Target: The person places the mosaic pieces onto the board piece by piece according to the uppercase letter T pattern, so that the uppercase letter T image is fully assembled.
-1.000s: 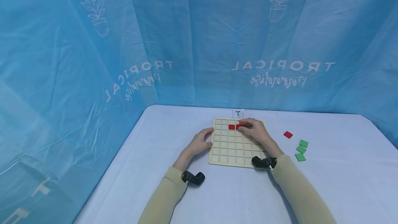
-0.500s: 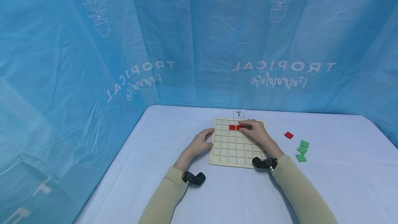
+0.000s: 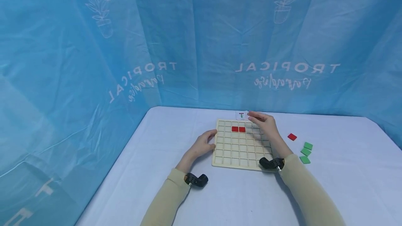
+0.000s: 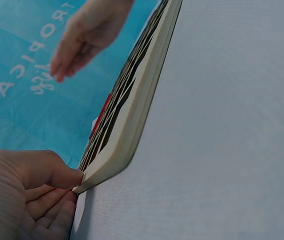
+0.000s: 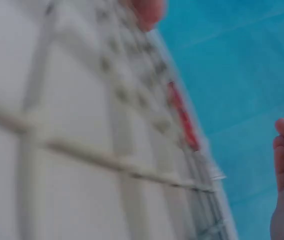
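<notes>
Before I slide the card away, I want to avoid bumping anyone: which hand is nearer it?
Right. The right hand is just right of the card; the left hand is farther off, at the left edge of the board.

The left hand (image 4: 27, 190) touches the corner of a board (image 4: 143, 102) bearing what seem to be red tiles (image 4: 100, 116).

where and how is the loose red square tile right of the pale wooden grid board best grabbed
Probably pinch the loose red square tile by two opposite edges, with the right hand coming down from above: it lies flat on the white tablecloth, so its thin sides offer the grip, and it sits apart from the green square tiles.
</notes>
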Demonstrator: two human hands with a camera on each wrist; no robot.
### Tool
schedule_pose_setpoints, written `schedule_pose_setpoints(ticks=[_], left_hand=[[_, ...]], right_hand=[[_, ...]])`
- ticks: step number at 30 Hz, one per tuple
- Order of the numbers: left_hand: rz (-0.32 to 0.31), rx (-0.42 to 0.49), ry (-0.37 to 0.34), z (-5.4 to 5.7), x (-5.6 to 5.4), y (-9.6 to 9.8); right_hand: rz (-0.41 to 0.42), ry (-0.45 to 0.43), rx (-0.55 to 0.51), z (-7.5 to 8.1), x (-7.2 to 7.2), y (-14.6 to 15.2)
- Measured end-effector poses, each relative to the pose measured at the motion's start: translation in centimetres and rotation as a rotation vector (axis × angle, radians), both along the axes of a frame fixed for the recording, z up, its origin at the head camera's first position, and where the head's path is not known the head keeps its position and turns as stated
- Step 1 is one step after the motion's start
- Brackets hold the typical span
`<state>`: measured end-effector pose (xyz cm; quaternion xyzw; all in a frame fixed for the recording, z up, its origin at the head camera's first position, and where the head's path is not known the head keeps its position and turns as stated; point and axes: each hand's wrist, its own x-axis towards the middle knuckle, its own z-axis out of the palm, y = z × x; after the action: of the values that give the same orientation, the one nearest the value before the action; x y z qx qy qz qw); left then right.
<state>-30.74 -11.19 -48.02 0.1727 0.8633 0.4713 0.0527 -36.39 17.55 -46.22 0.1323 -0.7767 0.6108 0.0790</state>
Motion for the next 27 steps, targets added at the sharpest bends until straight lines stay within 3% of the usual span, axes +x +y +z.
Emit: schedule_pose_setpoints(ticks=[3,6,8,11,13,15,19,21,27], left_hand=[[0.011,-0.004,-0.01,0.1,0.0,0.1],[0.018,-0.018,-0.013,0.1,-0.1,0.1],[0.02,-0.023,-0.014,0.0,-0.2,0.0],[0.017,-0.02,-0.01,-0.1,-0.2,0.0],[0.012,-0.016,-0.008,-0.1,-0.2,0.0],[0.008,-0.009,-0.007,-0.1,-0.3,0.0],[0.008,-0.005,-0.012,-0.1,-0.3,0.1],[0.01,-0.011,-0.015,0.0,-0.3,0.1],[0.02,-0.026,-0.009,0.1,-0.1,0.3]], right_hand=[[0.031,0.023,-0.05,1.8,0.5,1.2],[0.007,0.031,-0.037,2.8,0.8,3.0],[-0.042,0.052,-0.007,1.7,-0.1,5.3],[-0.142,0.055,0.005,-1.3,-2.0,9.7],[-0.219,0.06,0.029,-3.1,-2.5,12.4],[-0.278,0.013,0.054,-3.0,-1.2,13.9],[-0.345,-0.069,0.121,-0.9,3.1,15.1],[-0.37,-0.112,0.131,-0.3,4.6,15.4],[-0.405,-0.198,0.179,-0.9,6.1,16.4]])
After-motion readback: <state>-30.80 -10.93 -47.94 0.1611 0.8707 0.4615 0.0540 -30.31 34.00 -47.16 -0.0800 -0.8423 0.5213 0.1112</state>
